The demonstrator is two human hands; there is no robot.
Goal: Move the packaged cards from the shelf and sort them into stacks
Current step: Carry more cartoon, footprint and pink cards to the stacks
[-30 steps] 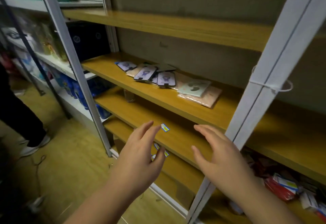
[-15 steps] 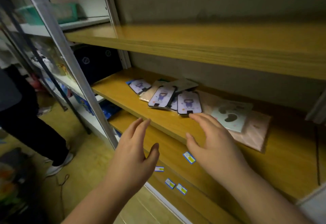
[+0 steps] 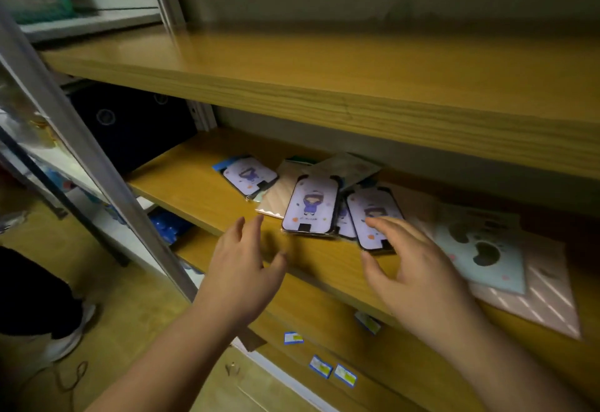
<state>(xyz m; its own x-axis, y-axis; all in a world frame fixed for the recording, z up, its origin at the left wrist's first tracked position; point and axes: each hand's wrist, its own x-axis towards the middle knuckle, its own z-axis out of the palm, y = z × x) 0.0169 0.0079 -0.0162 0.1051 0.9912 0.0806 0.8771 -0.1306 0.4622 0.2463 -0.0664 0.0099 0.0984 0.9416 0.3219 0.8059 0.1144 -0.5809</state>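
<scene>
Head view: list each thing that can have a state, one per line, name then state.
left hand: open, empty, in front of the shelf edge.
right hand: open, fingers spread over a lilac card, nothing gripped.
middle lilac card: flat, face up, overlapping other packs.
left lilac card: flat, face up, untouched.
pale blue pack: flat on a pink striped pack.
shelf: cards unsorted, loosely piled.

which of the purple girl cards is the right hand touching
The rightmost lilac packaged card: the right hand overlaps its lower edge. The middle and far-left ones lie clear.
</scene>
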